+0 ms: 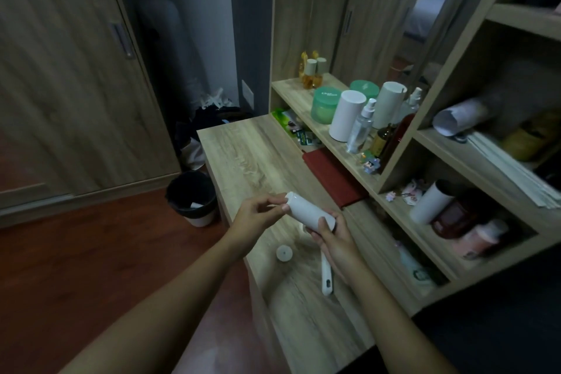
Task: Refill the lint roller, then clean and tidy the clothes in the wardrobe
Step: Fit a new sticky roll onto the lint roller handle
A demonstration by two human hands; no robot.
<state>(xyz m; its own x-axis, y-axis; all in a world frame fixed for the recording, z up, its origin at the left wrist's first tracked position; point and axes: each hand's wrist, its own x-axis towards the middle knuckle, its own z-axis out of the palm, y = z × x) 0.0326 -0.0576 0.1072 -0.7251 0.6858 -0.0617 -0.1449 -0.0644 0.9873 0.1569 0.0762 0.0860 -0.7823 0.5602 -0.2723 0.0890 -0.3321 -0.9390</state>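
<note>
1. The table runs long and narrow under both hands. Its left edge drops to the floor just left of the left hand, and its far end lies well beyond the fingers, with bare wood between.
2. To the right of the right hand the shelf unit stands close, its cubbies crowded. A red cloth lies just beyond that hand, by the shelf foot.
3. Left of the left hand and lower, a black bin stands on the floor beside the table edge.
4. The lint roller is held above the table between the two hands. Its long axis slants from the far-left end at the left fingertips to the near-right end in the right hand.
5. The left hand pinches the roll's rounded far end with fingers and thumb. The right hand is wrapped around the near end.
6. The roll is plain white and smooth. Its white handle pokes out below the right hand, pointing toward the person.
7. A small white round cap rests on the table, just below the left wrist.
</note>
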